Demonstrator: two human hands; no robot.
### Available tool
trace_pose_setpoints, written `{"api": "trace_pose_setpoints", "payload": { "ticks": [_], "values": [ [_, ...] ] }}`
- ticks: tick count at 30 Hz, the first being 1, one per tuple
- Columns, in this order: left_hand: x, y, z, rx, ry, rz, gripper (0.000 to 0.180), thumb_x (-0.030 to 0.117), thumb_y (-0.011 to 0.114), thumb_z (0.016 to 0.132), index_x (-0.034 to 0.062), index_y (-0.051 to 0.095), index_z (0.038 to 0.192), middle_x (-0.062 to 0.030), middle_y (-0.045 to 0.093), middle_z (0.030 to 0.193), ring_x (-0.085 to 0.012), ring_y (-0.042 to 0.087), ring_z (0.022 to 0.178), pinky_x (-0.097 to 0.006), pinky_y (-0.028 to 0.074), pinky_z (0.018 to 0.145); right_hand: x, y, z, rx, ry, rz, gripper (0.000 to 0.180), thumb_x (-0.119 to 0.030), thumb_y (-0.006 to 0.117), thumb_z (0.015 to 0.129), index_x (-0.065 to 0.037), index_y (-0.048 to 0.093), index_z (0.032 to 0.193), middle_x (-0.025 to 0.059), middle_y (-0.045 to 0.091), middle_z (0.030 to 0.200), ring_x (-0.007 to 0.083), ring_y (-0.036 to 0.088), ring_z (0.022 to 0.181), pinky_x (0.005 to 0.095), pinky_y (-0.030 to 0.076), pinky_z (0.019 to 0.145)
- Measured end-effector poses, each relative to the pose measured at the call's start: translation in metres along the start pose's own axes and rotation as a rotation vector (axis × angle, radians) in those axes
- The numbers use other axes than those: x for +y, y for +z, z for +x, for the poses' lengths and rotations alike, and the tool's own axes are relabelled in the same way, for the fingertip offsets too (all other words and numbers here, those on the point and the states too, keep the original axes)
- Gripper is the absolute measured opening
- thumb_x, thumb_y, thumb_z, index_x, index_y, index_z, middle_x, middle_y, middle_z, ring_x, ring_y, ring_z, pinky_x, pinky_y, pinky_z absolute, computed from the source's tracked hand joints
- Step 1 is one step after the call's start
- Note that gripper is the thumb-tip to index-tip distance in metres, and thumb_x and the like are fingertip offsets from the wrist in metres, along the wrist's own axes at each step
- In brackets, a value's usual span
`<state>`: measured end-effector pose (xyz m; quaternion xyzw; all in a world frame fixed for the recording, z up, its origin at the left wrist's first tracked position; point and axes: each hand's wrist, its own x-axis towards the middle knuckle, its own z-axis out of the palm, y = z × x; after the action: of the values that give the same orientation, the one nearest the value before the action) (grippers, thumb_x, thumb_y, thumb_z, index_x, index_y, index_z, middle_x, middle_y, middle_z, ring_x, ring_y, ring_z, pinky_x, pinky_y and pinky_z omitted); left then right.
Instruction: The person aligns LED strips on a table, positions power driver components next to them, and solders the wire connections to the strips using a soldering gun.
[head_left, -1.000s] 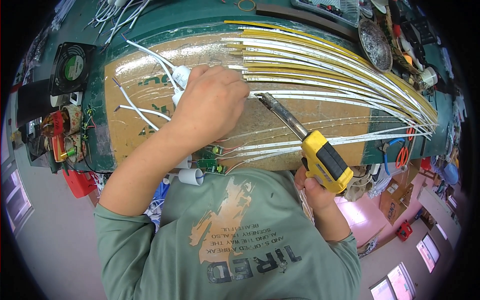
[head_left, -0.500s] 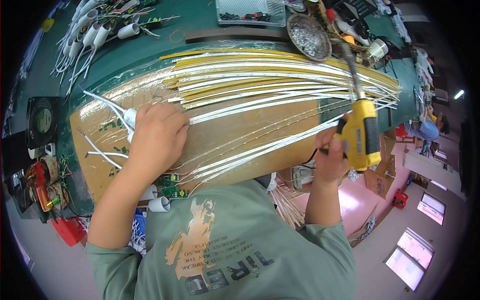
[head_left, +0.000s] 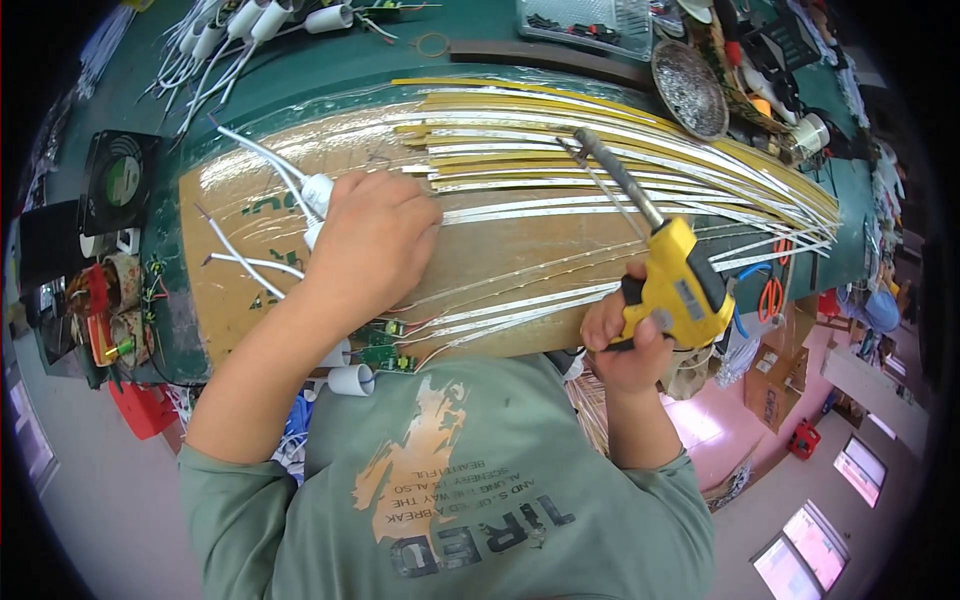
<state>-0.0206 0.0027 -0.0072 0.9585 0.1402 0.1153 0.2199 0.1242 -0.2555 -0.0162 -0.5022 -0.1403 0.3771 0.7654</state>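
My right hand [head_left: 635, 335] grips a yellow and black soldering gun [head_left: 688, 285], its long metal barrel tilted up and left over the strips. My left hand [head_left: 380, 235] lies on the brown cardboard sheet [head_left: 235, 300], fingers curled down, hiding whatever they hold. White cylindrical housings [head_left: 318, 193] with white cables [head_left: 255, 145] stick out beside its left edge. From its right side run white LED strips [head_left: 530, 208]. Closer to my body, small green circuit boards [head_left: 378, 350] are wired to more white strips [head_left: 520, 315], next to a white tube housing [head_left: 350, 380].
Yellow and white strips [head_left: 520, 150] lie in a layer across the cardboard's far side. Beyond them are a dark bar [head_left: 550, 62], a round metal dish [head_left: 690, 90] and a clear plastic tray [head_left: 590, 35]. A small fan [head_left: 120, 180] stands left. Orange-handled scissors [head_left: 770, 298] lie right.
The soldering gun has come left, its barrel now leaning left over the strips. The view has shifted, so the table contents sit further right. My left hand keeps its place by the housings.
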Motion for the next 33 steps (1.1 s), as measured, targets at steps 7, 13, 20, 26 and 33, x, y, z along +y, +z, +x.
{"api": "trace_pose_setpoints", "payload": {
  "ticks": [7, 13, 20, 26, 33],
  "values": [
    [-0.001, -0.001, -0.003, 0.008, 0.007, 0.009, 0.005, 0.011, 0.067, 0.081, 0.0079, 0.068, 0.085, -0.005, 0.066, 0.09, -0.0271, 0.06, 0.093, -0.041, 0.042, 0.089, 0.017, 0.002, -0.02, -0.084, 0.098, -0.028, 0.075, -0.038, 0.078, 0.082, -0.001, 0.043, 0.138, 0.0031, 0.05, 0.071, 0.016, 0.051, 0.062, 0.0322, 0.045, 0.055],
    [0.0, -0.002, -0.002, -0.003, 0.0, 0.011, 0.005, 0.011, 0.067, 0.081, 0.0079, 0.068, 0.085, -0.0052, 0.065, 0.09, -0.0275, 0.06, 0.093, -0.04, 0.042, 0.089, 0.019, 0.0, -0.019, -0.116, 0.097, -0.068, 0.077, -0.038, 0.079, 0.082, -0.001, 0.042, 0.138, 0.0025, 0.05, 0.071, 0.0155, 0.051, 0.064, 0.0319, 0.045, 0.056],
    [0.002, -0.003, -0.002, -0.018, 0.0, 0.032, 0.006, 0.011, 0.067, 0.081, 0.0074, 0.067, 0.086, -0.0066, 0.064, 0.09, -0.0282, 0.059, 0.093, -0.04, 0.042, 0.088, 0.02, 0.0, -0.019, -0.122, 0.078, -0.081, 0.078, -0.039, 0.079, 0.082, -0.001, 0.043, 0.138, 0.0022, 0.051, 0.073, 0.0154, 0.051, 0.064, 0.0311, 0.045, 0.057],
    [0.001, -0.01, -0.005, -0.004, 0.0, -0.016, 0.013, 0.014, 0.071, 0.079, 0.008, 0.068, 0.089, -0.0075, 0.064, 0.092, -0.0301, 0.059, 0.095, -0.041, 0.042, 0.092, 0.019, 0.0, -0.02, -0.112, 0.094, -0.078, 0.078, -0.038, 0.08, 0.081, -0.001, 0.043, 0.139, 0.002, 0.052, 0.073, 0.0151, 0.052, 0.065, 0.0313, 0.046, 0.057],
    [-0.009, -0.024, -0.017, -0.05, 0.074, 0.098, 0.017, 0.017, 0.073, 0.077, 0.0088, 0.068, 0.091, -0.007, 0.062, 0.092, -0.0304, 0.058, 0.091, -0.043, 0.044, 0.087, 0.021, 0.0, -0.019, -0.102, 0.072, -0.083, 0.078, -0.037, 0.081, 0.08, -0.001, 0.044, 0.139, 0.0019, 0.052, 0.074, 0.0149, 0.052, 0.064, 0.031, 0.045, 0.056]
  ]
}}
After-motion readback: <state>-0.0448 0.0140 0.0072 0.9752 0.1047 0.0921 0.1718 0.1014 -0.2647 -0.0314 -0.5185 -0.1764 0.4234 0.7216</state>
